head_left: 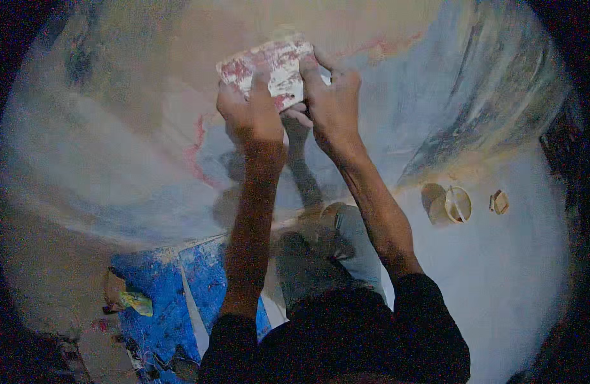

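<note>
A flat, roughly rectangular plate [279,67], like a putty spreader, is held up before a large painted-looking surface. Its face is white with smeared dark red patches, and a small hole shows near its lower right corner. My left hand [247,112] grips its lower left part, thumb on the face. At its right edge my right hand [333,93] is closed on it, with the thumb on the face too. Some fingers show below the plate's lower edge; which hand they belong to I cannot tell. The plate's far side is hidden.
The broad surface [148,147] ahead is streaked grey, tan and blue, with thin red lines. Blue sheets [157,294] lie at lower left beside a yellow-green crumpled wrapper [136,303]. At right are a round pale container [458,205] and a small brown object [499,202].
</note>
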Demonstrator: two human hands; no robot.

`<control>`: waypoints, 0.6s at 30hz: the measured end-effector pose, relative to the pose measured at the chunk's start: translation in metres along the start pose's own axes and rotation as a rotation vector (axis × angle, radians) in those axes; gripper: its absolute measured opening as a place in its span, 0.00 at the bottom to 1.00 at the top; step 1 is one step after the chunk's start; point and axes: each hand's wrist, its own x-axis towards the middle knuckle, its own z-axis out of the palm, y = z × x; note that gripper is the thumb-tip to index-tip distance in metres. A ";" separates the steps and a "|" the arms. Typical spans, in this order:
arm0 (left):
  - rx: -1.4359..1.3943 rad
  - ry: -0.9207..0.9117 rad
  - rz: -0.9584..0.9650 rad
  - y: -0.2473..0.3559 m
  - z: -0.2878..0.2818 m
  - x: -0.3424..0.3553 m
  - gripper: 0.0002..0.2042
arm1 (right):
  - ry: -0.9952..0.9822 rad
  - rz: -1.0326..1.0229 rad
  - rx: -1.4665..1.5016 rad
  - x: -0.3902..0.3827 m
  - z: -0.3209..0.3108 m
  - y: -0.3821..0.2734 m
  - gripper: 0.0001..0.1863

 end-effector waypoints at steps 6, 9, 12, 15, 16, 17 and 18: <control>-0.090 0.036 0.031 -0.014 -0.003 0.005 0.11 | -0.006 0.027 -0.042 -0.005 0.001 0.006 0.16; -0.107 0.054 0.021 -0.012 -0.001 0.005 0.14 | 0.105 0.001 -0.079 -0.003 0.004 0.022 0.16; -0.187 -0.023 0.039 -0.002 -0.003 0.001 0.17 | 0.103 -0.015 -0.093 -0.003 0.002 0.013 0.16; -0.152 -0.034 0.029 0.000 0.000 0.001 0.16 | 0.056 -0.033 -0.039 -0.002 0.004 0.021 0.17; -0.106 0.015 0.015 -0.003 0.001 0.004 0.16 | 0.080 -0.019 -0.025 -0.001 0.005 0.026 0.17; -0.106 0.015 0.021 -0.010 -0.001 0.009 0.16 | 0.080 -0.024 -0.021 -0.001 0.006 0.024 0.17; -0.058 0.032 0.073 -0.021 -0.003 0.015 0.13 | 0.070 -0.023 -0.051 -0.001 0.006 0.022 0.17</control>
